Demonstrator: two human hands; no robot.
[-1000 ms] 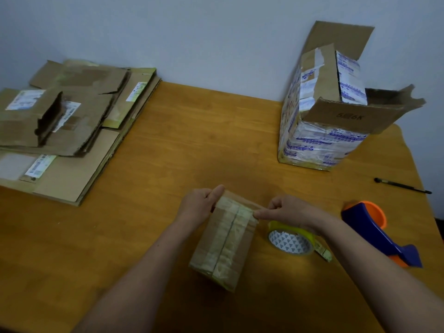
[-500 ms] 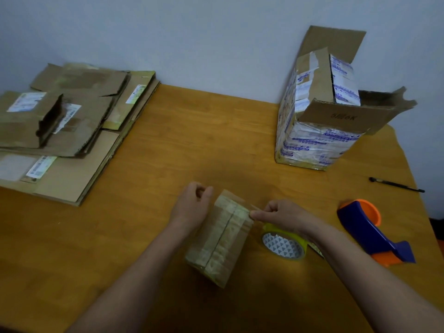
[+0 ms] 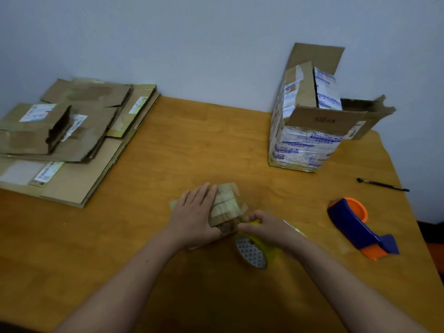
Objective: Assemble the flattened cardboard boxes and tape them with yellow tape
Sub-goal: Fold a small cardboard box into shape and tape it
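Now the flat left hand [image 3: 194,212] presses the small box [image 3: 225,205], right hand [image 3: 264,228] pinching its corner.

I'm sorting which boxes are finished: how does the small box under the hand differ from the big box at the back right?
The small box is far smaller than the big box. The small box is closed, with pale tape strips across it; the big box stands with top flaps open. The left hand presses flat on the small box; nothing touches the big box. Both are brown cardboard on the table.
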